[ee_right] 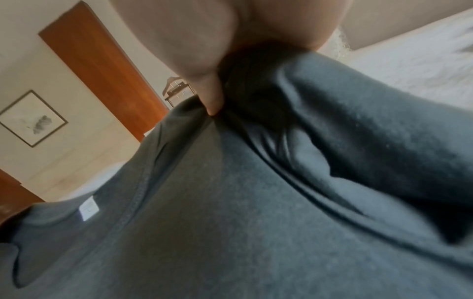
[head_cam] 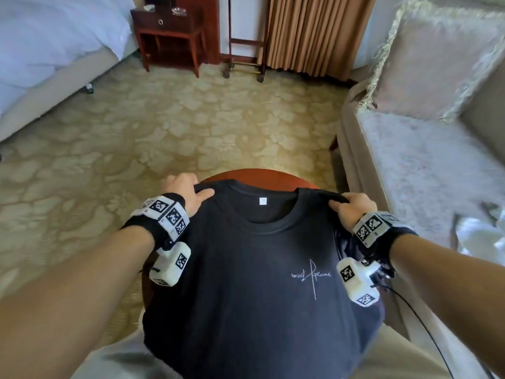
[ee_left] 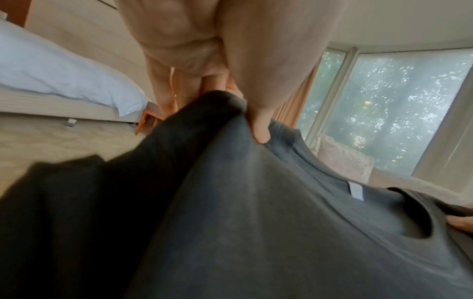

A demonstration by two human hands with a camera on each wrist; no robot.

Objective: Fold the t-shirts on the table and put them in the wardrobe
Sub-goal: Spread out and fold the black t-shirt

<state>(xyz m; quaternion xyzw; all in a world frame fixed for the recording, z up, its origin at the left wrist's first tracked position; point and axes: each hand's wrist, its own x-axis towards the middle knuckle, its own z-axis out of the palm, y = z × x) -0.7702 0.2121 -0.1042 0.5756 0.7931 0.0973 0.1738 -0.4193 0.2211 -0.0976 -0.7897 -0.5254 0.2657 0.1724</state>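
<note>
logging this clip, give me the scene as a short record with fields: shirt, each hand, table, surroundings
shirt: dark t-shirt, front up with a small white chest print, white neck label showing, spread over the table
left hand: left hand pinches the shirt's shoulder
right hand: right hand pinches the other shoulder
table: round reddish wooden table, mostly covered by the shirt
fold state: not yet folded
surroundings: bed, wooden nightstand, curtain, sofa with cushion

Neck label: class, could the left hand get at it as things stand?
Probably not yet: the left hand grips the t-shirt shoulder. Freed, nothing covers the neck label.
</note>
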